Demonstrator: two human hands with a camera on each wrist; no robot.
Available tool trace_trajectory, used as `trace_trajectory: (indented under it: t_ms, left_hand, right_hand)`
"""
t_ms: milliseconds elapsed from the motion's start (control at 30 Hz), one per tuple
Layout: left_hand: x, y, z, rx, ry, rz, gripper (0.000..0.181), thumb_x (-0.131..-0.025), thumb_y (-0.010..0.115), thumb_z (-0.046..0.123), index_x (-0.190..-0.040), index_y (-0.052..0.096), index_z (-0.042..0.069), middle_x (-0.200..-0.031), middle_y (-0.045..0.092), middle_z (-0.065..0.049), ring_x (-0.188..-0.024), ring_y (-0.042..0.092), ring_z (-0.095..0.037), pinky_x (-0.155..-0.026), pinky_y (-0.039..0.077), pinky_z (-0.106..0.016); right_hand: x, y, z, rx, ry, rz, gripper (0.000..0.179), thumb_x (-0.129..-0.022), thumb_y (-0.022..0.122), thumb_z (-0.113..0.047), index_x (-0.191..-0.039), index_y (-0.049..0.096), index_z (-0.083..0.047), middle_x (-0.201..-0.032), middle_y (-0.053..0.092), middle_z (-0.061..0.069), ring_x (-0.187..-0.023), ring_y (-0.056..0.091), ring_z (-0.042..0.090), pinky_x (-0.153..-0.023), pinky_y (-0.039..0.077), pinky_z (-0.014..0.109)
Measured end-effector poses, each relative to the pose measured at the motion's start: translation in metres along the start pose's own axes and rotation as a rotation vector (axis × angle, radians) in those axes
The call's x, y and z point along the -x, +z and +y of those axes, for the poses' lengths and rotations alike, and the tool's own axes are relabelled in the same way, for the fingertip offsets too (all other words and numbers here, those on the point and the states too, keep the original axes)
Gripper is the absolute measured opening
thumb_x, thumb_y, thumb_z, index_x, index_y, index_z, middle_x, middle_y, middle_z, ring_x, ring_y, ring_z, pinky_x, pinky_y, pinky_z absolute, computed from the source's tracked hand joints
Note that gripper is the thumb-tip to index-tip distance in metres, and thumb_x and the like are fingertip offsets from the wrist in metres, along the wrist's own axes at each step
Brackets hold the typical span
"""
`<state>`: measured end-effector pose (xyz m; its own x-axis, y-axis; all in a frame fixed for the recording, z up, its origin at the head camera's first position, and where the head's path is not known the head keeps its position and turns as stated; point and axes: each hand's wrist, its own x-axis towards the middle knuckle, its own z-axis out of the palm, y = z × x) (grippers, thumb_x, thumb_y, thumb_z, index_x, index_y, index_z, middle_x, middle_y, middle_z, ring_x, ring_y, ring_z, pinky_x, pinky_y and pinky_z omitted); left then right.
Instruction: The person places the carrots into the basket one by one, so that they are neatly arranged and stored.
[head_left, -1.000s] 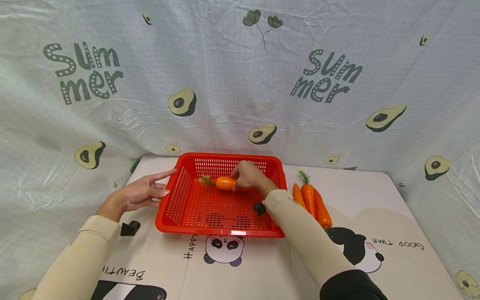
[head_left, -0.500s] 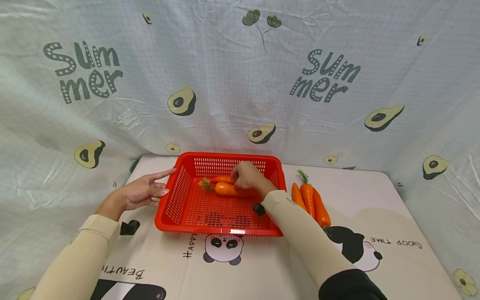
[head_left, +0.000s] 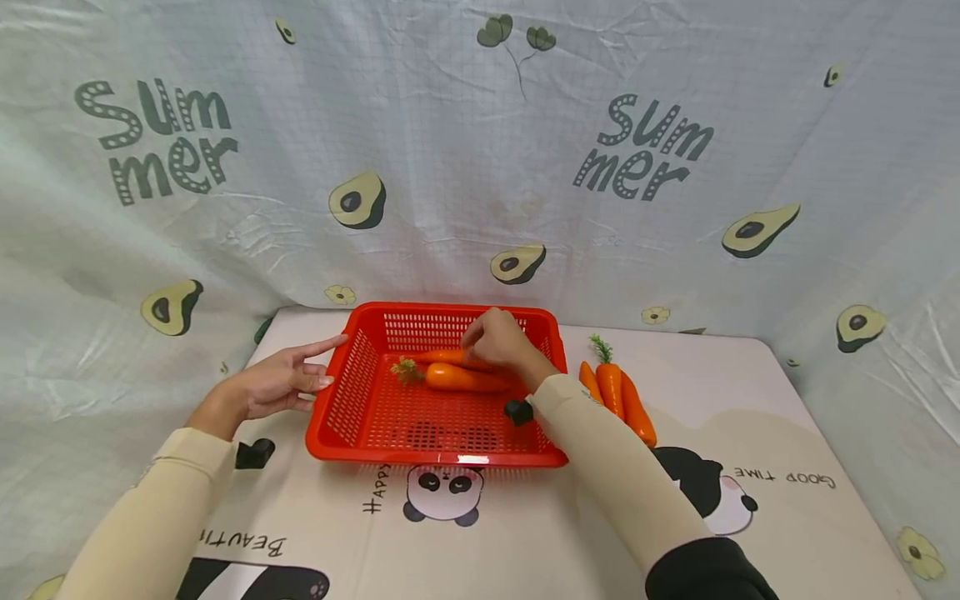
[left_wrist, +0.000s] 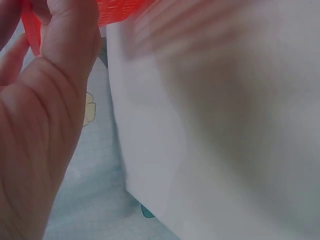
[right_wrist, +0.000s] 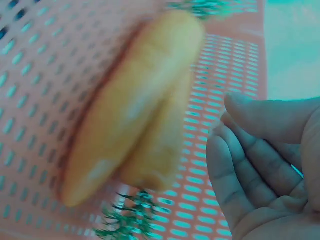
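In the head view, a red plastic basket stands on the table. Two orange carrots with green tops lie inside: a front carrot and a back carrot. My right hand hovers over the back carrot's right end. In the right wrist view, that hand is beside the carrots, its fingers loosely bent and nothing between them. My left hand is at the basket's left rim. The left wrist view shows the rim between the thumb and fingers of that hand.
Three loose carrots lie on the table right of the basket, partly behind my right sleeve. A printed cloth hangs behind the table and at its sides. The tabletop reaches further to the right.
My right hand has set the front carrot down beside the back one and let go, rising slightly. The left hand stays at the rim. The whole head view has shifted a little.
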<state>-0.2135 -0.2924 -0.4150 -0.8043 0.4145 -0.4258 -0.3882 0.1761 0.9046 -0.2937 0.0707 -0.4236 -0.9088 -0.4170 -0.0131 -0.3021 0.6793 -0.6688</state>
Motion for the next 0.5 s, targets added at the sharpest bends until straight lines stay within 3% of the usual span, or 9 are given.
trace_trajectory:
  t_ms: [167,500]
  left_hand:
    - [0.001,-0.001,-0.001,-0.013,0.000,0.005,0.090,-0.102,0.064,0.008,-0.169,0.006,0.024,-0.120,0.073,0.000,-0.100,0.074,-0.018,-0.089,0.064,-0.045]
    - [-0.002,0.000,0.000,-0.019,-0.013,0.013,0.090,-0.102,0.065,0.009,-0.169,0.007,0.024,-0.119,0.073,0.000,-0.099,0.074,-0.018,-0.089,0.064,-0.046]
  right_hand:
    - [0.009,-0.021,-0.007,-0.131,0.067,0.026,0.013,-0.087,0.079,-0.005,-0.099,0.084,-0.003,-0.098,0.081,0.010,-0.097,0.064,0.024,-0.070,0.053,0.026]
    - [0.032,-0.054,0.005,-0.236,0.154,0.044,0.021,-0.087,0.083,-0.014,-0.107,0.084,-0.008,-0.117,0.078,0.009,-0.115,0.069,0.027,-0.097,0.059,0.042]
